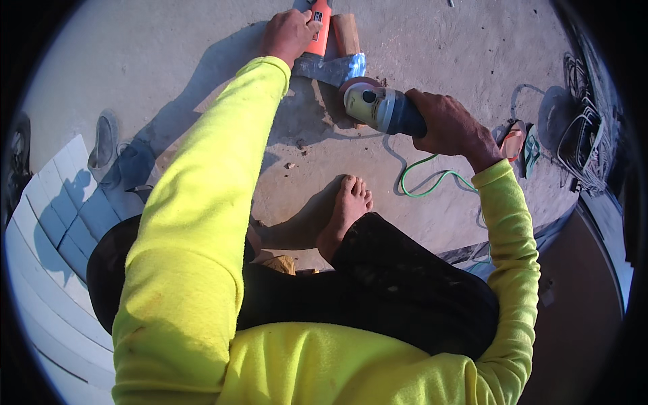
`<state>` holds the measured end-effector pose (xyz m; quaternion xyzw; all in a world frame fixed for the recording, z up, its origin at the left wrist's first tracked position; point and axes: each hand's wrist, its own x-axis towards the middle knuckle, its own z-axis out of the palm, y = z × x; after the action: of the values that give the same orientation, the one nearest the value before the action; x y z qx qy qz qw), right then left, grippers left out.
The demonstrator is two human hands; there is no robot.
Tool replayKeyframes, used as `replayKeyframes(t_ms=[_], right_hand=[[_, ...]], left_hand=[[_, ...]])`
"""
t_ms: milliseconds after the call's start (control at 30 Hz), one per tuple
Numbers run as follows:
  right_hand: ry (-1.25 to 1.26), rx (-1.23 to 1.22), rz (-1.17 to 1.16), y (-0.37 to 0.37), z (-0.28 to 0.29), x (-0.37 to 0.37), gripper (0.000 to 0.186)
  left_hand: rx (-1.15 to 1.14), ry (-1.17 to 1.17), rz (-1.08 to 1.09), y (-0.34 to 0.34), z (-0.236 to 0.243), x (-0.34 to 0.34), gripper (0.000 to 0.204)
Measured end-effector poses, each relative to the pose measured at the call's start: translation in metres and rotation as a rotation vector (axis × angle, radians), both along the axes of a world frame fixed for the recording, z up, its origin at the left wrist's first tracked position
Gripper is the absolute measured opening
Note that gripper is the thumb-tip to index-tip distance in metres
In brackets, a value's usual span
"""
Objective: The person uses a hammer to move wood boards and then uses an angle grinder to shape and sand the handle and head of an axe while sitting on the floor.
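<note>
Matt concrete, glossy plastic, raw wood and soft knit cloth

The concrete floor (432,54) is rough, dusty and matt. The angle grinder (381,106), frame centre-right, has a dark matt plastic body and a pale glossy metal head; its green cable (432,183) looks like smooth rubber. At top centre, the orange tool handle (320,30) is shiny plastic, beside a bare wooden block (347,34) and a dull grey metal piece (331,69). The yellow sleeve (202,202) is soft matt knit; white tiles (40,256), lower left, look smooth.

A bright yellow long-sleeved knit shirt (202,223) with ribbed cuffs is worn; dusty black trousers (398,283) are worn; one foot (344,216) is bare.
</note>
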<state>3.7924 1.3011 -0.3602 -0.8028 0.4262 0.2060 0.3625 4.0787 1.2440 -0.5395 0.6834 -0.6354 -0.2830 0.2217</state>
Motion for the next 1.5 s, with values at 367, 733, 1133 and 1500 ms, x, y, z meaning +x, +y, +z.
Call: replayKeyframes(t_ms=[367,733,1133,1500], right_hand=[[0.034,0.013,-0.032,0.007,0.005,0.000,0.056],[0.015,-0.045,-0.066,0.001,-0.002,0.000,0.057],[0.052,-0.037,-0.098,0.008,0.004,-0.006,0.057],[0.085,-0.008,-0.028,0.024,0.009,0.009,0.054]], left_hand=[[-0.031,-0.085,-0.067,0.002,0.006,0.004,0.044],[-0.081,-0.066,-0.023,-0.002,-0.012,0.008,0.042],[0.147,-0.015,0.021,0.003,0.017,-0.002,0.038],[-0.047,-0.038,-0.007,-0.001,-0.005,0.002,0.042]])
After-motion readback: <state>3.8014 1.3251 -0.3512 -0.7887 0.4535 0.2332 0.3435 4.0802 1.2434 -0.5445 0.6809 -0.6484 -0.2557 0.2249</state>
